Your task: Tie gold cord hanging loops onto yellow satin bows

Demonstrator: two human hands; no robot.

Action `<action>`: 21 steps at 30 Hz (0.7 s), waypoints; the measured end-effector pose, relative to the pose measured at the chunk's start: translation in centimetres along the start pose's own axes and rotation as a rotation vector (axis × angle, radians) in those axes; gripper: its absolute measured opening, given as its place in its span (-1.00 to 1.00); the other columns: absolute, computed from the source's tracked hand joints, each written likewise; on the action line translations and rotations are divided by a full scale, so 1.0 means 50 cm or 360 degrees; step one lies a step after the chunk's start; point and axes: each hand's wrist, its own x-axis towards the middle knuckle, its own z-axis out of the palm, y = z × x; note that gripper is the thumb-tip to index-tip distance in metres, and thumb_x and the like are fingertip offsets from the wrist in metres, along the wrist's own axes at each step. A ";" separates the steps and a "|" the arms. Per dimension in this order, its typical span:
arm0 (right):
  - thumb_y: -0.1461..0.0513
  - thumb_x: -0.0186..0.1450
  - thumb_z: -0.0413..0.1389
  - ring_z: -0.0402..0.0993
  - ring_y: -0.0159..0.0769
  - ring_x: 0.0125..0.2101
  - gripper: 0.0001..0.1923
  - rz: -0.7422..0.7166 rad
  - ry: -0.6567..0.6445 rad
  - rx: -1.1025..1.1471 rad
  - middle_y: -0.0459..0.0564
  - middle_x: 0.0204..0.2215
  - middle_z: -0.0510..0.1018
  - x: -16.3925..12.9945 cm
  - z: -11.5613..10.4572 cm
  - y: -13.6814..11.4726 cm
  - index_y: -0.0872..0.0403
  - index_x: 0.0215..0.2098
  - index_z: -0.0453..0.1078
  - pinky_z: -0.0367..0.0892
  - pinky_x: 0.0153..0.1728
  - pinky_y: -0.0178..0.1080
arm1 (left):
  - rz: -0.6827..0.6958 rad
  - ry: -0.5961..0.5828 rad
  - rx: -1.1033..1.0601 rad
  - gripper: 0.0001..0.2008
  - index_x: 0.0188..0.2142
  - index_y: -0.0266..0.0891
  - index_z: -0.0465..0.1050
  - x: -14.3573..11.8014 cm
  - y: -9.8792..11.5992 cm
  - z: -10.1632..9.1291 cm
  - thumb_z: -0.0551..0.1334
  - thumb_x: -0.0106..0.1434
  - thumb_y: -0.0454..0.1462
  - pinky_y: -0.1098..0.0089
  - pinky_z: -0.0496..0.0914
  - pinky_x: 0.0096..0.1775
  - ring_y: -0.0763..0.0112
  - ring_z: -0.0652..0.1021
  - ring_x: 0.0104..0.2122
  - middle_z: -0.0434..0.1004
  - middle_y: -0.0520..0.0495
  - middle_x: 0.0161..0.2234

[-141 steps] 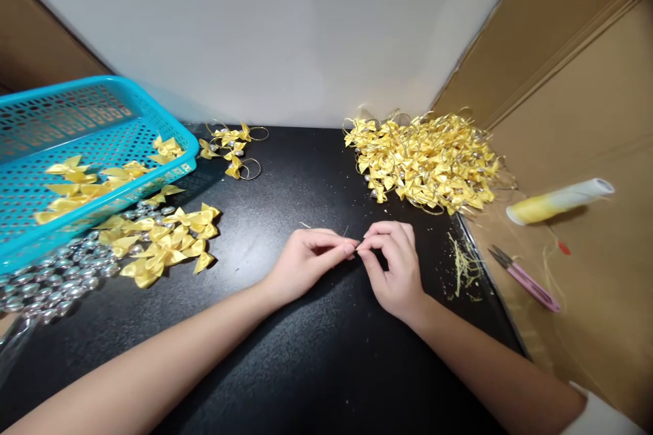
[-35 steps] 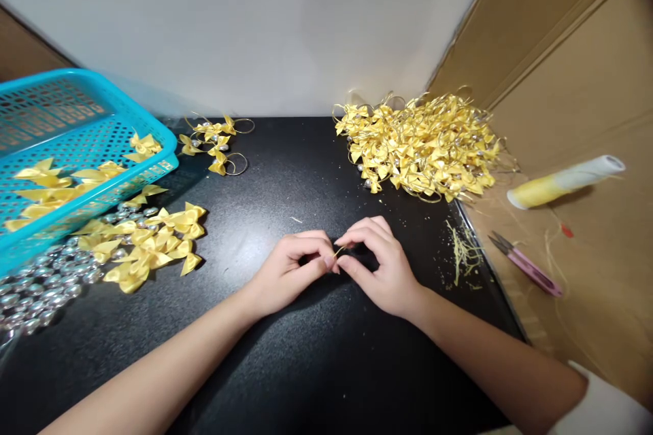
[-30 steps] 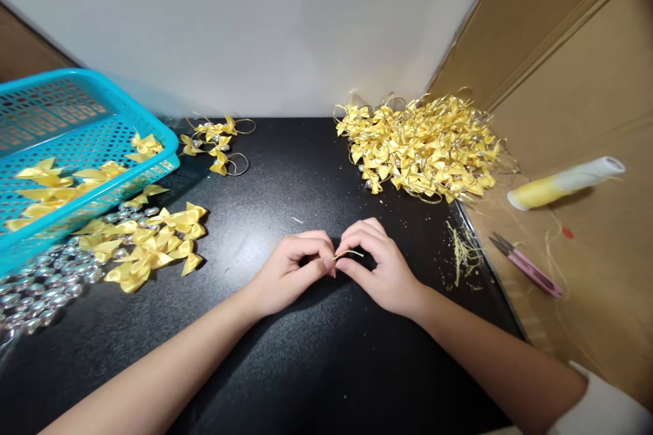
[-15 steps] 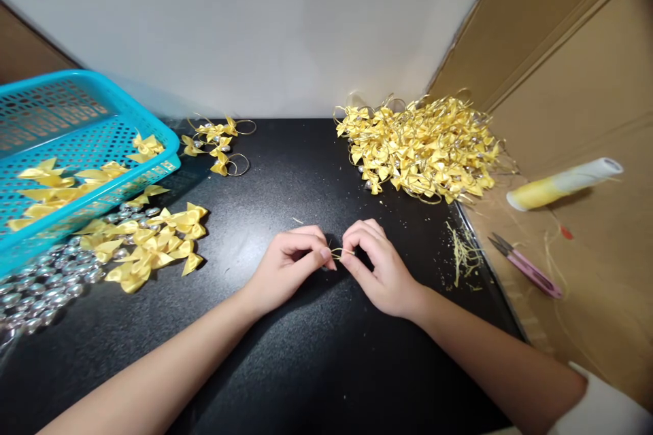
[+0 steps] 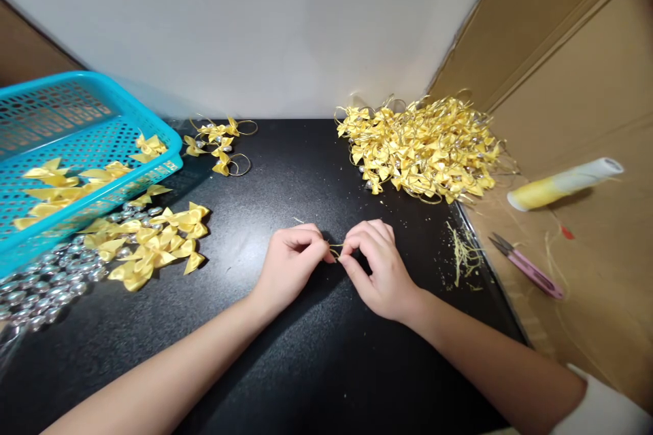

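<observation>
Pinching short gold thread between left hand and right hand, strand lying crosswise, fingertips almost touching.

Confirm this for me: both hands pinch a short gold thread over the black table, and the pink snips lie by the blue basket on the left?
Not quite. In the head view the pink snips lie on the cardboard at the right, below the thread spool, far from the blue basket. The rest holds.

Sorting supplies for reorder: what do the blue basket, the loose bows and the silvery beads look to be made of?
Blue basket: likely moulded plastic, given the uniform colour and regular perforations. Loose bows: probably satin ribbon, with a soft sheen and crisp folds. Silvery beads: mirror-bright, so metal or metallised plastic; the look cannot settle which.
</observation>
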 end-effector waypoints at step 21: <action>0.31 0.31 0.02 0.34 -0.25 -0.27 -0.91 0.0068 0.0252 -0.0100 -0.06 -0.37 0.45 -0.002 0.002 0.002 0.02 -0.36 0.24 0.15 -0.22 -0.14 | -0.0174 -0.0437 -0.0012 -0.73 -0.75 -0.20 0.35 0.024 0.013 -0.017 0.09 0.02 -0.25 0.40 0.18 -0.45 0.43 0.29 -0.56 0.30 0.05 -0.68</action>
